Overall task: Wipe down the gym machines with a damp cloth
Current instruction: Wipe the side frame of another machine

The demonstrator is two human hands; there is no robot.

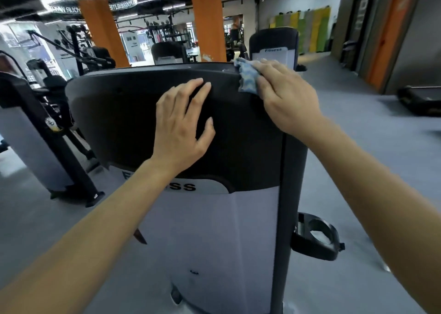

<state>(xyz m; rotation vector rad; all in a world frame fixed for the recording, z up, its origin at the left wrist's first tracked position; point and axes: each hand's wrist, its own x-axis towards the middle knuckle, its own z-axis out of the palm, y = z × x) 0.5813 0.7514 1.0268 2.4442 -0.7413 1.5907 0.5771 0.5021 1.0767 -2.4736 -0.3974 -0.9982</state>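
- Blue-and-white cloth [247,77] lies bunched on the top right rim of the machine's black cover [114,103], partly sticking out to the left from under the fingers.
- Right hand [284,94] holds the cloth, its fingers bent over it and pressing it against the rim; the thumb side sits at the cloth's lower edge.
- Left hand [183,123] rests flat on the front of the black cover, fingers straight and spread, thumb out to the right, holding nothing.
- Below the cover comes a pale grey panel [214,242] with dark lettering, partly hidden by the left forearm.
- A black cup holder [315,239] juts from the machine's dark right post.
- Behind the right hand stands a second machine [274,44] with the same black top.
- Two orange pillars [207,20] rise further back over the grey floor [358,146].
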